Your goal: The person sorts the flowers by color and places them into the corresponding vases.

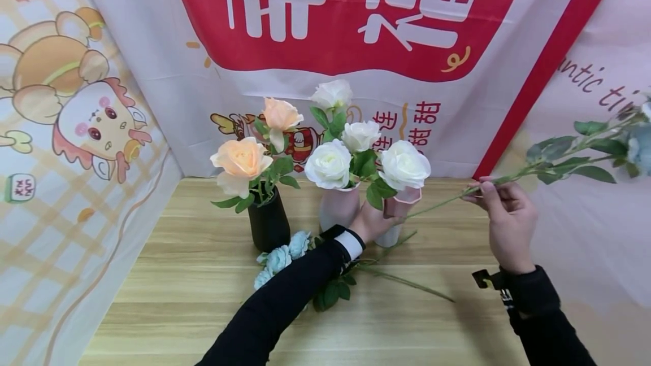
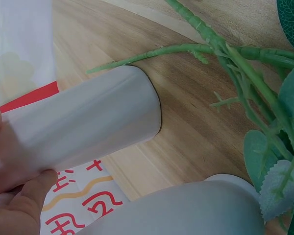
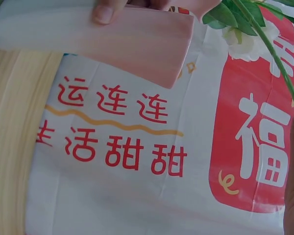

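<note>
My left hand (image 1: 373,222) grips a slim vase (image 1: 390,237), pink at the rim and fading to white at the base. In the left wrist view that vase (image 2: 103,115) stands on the wood, with fingers and thumb round its upper part. Out to the right, my right hand (image 1: 510,220) pinches the green stem (image 1: 441,204) of a blue artificial flower (image 1: 639,148). Its bloom points right, partly cut off by the frame edge, and the bare stem end reaches toward the held vase. The right wrist view shows the stem (image 3: 272,54) passing above the fingers.
A second pink-and-white vase (image 1: 338,208) holds several white roses (image 1: 329,164). Left of it, a black vase (image 1: 269,229) holds peach roses (image 1: 242,157). Blue flowers (image 1: 278,260) lie on the wooden table (image 1: 168,275) beneath the left forearm. A printed cloth (image 1: 285,81) hangs behind.
</note>
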A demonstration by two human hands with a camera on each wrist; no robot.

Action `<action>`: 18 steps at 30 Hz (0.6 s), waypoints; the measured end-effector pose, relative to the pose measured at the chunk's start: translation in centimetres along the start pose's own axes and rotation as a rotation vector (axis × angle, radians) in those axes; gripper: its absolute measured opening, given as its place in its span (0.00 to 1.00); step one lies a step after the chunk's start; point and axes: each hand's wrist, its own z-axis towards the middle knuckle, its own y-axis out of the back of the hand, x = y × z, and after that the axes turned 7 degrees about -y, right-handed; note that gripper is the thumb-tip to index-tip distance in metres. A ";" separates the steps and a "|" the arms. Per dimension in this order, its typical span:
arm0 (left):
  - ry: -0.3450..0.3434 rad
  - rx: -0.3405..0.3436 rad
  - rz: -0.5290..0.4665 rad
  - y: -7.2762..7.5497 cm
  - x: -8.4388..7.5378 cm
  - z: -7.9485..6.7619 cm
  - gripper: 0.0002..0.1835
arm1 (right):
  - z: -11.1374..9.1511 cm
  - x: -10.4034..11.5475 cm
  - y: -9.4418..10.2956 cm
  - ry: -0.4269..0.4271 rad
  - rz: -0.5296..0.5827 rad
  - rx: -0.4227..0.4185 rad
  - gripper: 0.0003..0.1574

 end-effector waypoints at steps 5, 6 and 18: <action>0.011 -0.012 -0.058 0.1 0.1 -0.2 0.43 | 0.8 -0.7 0.0 0.028 0.096 -0.130 0.16; 0.003 -0.016 -0.056 0.1 0.1 -0.2 0.43 | 0.9 -0.9 0.0 0.034 0.117 -0.158 0.17; -0.026 -0.027 -0.026 0.0 0.4 -0.1 0.45 | 1.7 -2.5 -0.7 0.061 0.175 -0.352 0.16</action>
